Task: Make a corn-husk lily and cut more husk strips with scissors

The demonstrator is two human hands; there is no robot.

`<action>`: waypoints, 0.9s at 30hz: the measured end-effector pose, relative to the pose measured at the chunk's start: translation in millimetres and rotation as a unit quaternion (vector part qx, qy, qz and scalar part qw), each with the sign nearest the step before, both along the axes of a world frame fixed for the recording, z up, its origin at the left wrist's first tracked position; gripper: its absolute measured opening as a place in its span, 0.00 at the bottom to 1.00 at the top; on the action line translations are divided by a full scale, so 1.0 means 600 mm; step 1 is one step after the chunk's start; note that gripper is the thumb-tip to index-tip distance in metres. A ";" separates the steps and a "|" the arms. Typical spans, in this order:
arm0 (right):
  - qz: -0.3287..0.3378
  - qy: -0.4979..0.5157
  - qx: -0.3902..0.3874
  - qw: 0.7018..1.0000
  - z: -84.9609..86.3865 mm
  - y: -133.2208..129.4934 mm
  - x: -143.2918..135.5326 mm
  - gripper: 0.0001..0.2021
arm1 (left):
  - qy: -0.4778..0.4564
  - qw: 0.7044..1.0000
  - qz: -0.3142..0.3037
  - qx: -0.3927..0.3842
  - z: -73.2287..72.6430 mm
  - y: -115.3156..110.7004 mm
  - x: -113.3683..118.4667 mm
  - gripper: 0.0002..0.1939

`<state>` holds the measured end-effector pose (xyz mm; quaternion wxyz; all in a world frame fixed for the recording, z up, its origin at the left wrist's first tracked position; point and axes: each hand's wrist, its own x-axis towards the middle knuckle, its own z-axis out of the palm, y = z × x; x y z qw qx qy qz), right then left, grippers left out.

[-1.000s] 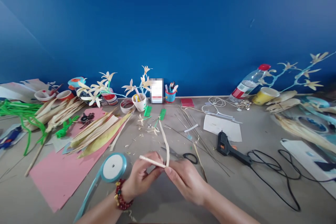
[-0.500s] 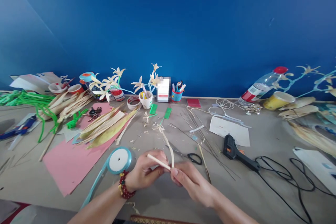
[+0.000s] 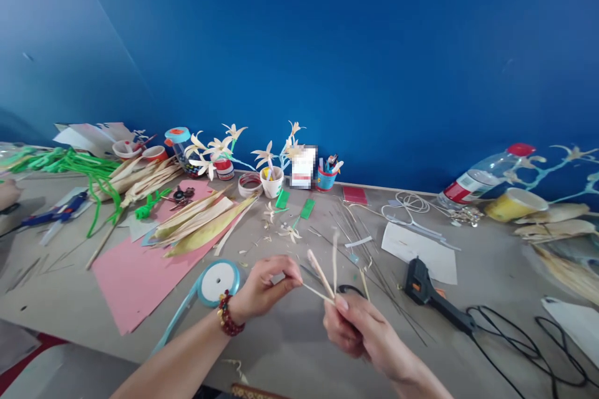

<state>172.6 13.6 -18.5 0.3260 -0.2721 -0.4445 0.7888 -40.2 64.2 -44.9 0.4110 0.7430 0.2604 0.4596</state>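
My right hand (image 3: 358, 327) is closed around the lower ends of pale corn husk strips (image 3: 321, 272), which fan upward from between thumb and fingers. One upright strip is blurred by motion. My left hand (image 3: 266, 287), a beaded bracelet at its wrist, pinches the free end of a thin pale strip (image 3: 318, 292) stretched across to the right hand. Beside the left wrist lies a roll of light blue ribbon (image 3: 218, 282), its tail running toward the table's near edge. Scissors (image 3: 350, 290) lie partly hidden behind the right hand.
To the right are a black glue gun (image 3: 433, 296) with its cord, a white card (image 3: 421, 249) and thin wires (image 3: 369, 262). Husks (image 3: 206, 224) lie on pink paper (image 3: 135, 287) at left. Husk flowers in a cup (image 3: 271, 182) and a tilted bottle (image 3: 486, 177) stand along the wall.
My hands have moved apart, the right hand shifting rightward with the husk strips. The thin strip is now stretched between them. The whole view has shifted slightly.
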 end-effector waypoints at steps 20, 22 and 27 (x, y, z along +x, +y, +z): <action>-0.483 -0.070 0.193 0.851 0.015 0.026 0.028 0.13 | -0.212 0.966 0.042 -0.140 -0.009 -0.007 0.014 0.04; -0.558 -0.018 0.259 0.788 0.015 0.024 0.039 0.07 | -0.225 0.962 0.054 -0.144 -0.013 -0.004 0.011 0.03; -0.357 -0.164 0.212 0.895 -0.017 0.019 0.025 0.11 | -0.265 0.955 0.051 -0.127 -0.016 -0.010 0.010 0.03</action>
